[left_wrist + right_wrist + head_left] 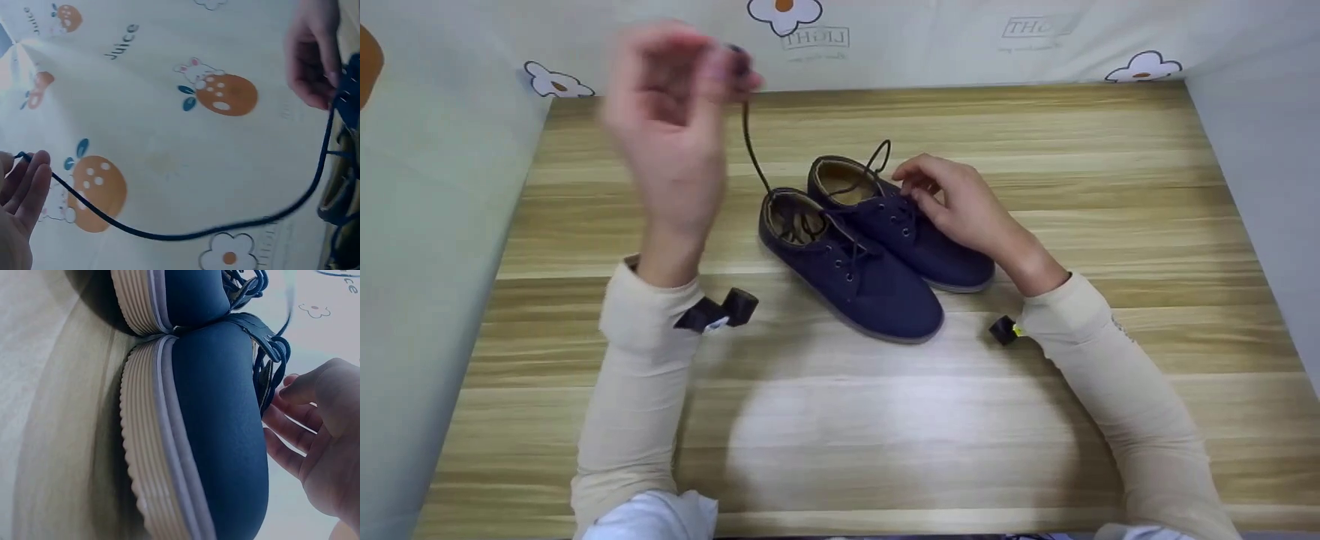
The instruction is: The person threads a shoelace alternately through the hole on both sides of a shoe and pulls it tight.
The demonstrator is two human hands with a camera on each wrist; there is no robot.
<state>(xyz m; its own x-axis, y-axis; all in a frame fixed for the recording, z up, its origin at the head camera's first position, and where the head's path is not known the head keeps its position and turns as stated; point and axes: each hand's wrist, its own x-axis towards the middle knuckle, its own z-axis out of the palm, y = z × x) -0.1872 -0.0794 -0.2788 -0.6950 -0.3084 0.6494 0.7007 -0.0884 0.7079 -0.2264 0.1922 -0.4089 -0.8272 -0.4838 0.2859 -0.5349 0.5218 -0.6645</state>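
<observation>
Two navy canvas lace-up shoes, a nearer shoe (877, 296) and a farther shoe (945, 255), stand side by side with toes toward the lower right. High at the left, my left hand (675, 127) is raised and blurred, pinching the end of a dark shoelace (163, 236). In the left wrist view the lace sags in a long curve to the shoes at the right edge. My right hand (952, 199) rests at the farther shoe's lacing, its fingers (289, 427) loosely bent against the shoe's side by the laces (275, 360).
The shoes stand on a wood-grain table (915, 420). Printed pale sheeting (930, 45) rises behind and at both sides. Lace lies bunched inside the nearer shoe, and a loop (883, 154) stands up from the farther one. Small black devices (739, 306) sit at both cuffs.
</observation>
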